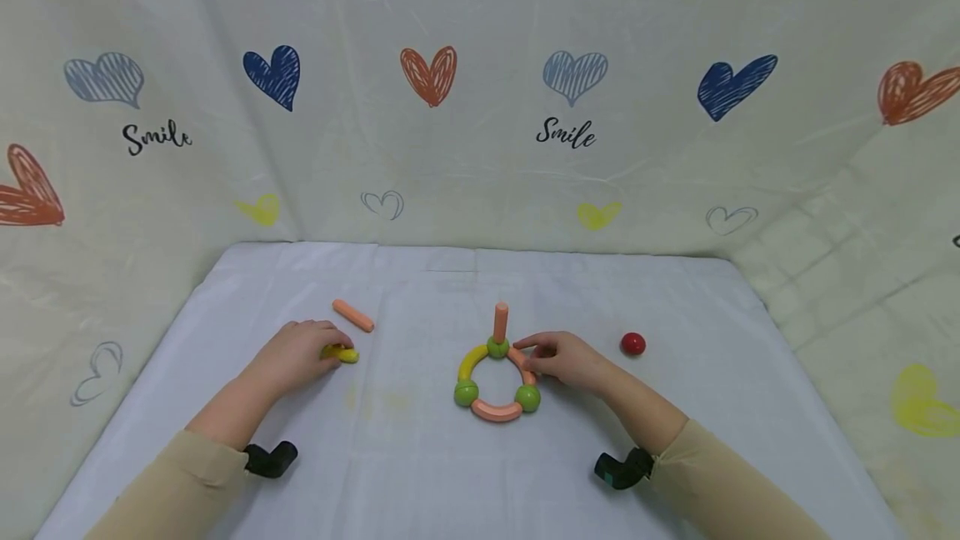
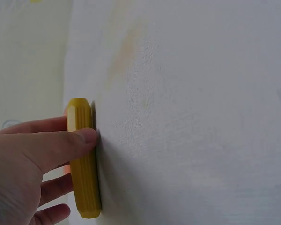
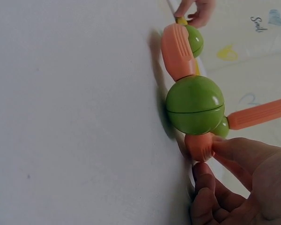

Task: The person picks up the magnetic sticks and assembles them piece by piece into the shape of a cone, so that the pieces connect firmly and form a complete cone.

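Note:
My left hand (image 1: pixel 298 353) pinches a ridged yellow rod (image 2: pixel 85 183) at the table's left, thumb across its near side and fingers behind. A toy ring of curved rods and green balls lies mid-table. It has a yellow curved rod (image 1: pixel 471 361), a front orange curved rod (image 1: pixel 497 412) and green balls (image 3: pixel 195 104) at the joints. An orange straight rod (image 1: pixel 500 323) stands up from the back green ball (image 1: pixel 498 347). My right hand (image 1: pixel 576 363) grips the ring's right orange curved rod (image 3: pixel 200 146) between thumb and fingers, partly hiding it.
A loose orange rod (image 1: pixel 353 316) lies just beyond my left hand. To the right of my right hand sits a red ball (image 1: pixel 633 344). A white cloth covers the table (image 1: pixel 420 490), and a heart-patterned curtain (image 1: pixel 495 165) hangs behind it.

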Demonstrator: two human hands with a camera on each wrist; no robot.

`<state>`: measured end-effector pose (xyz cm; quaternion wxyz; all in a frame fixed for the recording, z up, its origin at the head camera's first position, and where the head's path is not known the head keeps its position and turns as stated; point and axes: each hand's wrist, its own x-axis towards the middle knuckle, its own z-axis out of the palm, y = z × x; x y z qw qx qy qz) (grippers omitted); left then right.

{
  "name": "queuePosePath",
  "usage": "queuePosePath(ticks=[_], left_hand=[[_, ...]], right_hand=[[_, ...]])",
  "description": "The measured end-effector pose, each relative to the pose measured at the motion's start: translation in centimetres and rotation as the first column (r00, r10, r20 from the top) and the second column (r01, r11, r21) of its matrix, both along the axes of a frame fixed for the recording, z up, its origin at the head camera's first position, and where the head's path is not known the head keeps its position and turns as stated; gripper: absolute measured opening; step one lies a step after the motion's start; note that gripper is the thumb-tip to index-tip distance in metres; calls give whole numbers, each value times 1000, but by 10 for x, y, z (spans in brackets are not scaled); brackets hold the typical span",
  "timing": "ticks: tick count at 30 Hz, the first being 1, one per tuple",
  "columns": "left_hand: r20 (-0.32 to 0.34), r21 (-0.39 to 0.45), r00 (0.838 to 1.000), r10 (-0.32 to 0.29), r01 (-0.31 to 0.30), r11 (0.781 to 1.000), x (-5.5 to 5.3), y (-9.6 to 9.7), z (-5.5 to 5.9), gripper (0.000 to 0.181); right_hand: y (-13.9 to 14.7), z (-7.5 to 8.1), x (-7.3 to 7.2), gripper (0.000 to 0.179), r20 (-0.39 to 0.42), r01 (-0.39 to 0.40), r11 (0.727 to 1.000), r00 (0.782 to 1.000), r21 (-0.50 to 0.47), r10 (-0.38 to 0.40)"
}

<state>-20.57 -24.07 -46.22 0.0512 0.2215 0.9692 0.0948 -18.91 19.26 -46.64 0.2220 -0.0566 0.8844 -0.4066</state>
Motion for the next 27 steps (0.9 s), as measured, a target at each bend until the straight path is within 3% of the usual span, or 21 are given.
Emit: queuePosePath(ticks=[6, 12, 21, 27], left_hand=[[21, 24, 999, 24, -25, 999, 3, 3, 3, 24], [-18, 89, 999, 34, -33, 995, 8, 8, 3, 26], [-69, 225, 997, 28, -12, 974, 19, 27, 4, 28], [-36, 283, 998, 50, -38, 958, 26, 43, 5, 29]], right_hand=[[0, 0, 0, 33, -6, -3, 1000, 1000, 7, 3], [1, 0, 1, 33, -4, -3, 1000, 1000, 6, 3], [1, -1, 0, 34, -3, -18, 1000, 1000, 11, 18], [2, -2, -2, 33, 8, -19, 1000, 1000, -3, 19]])
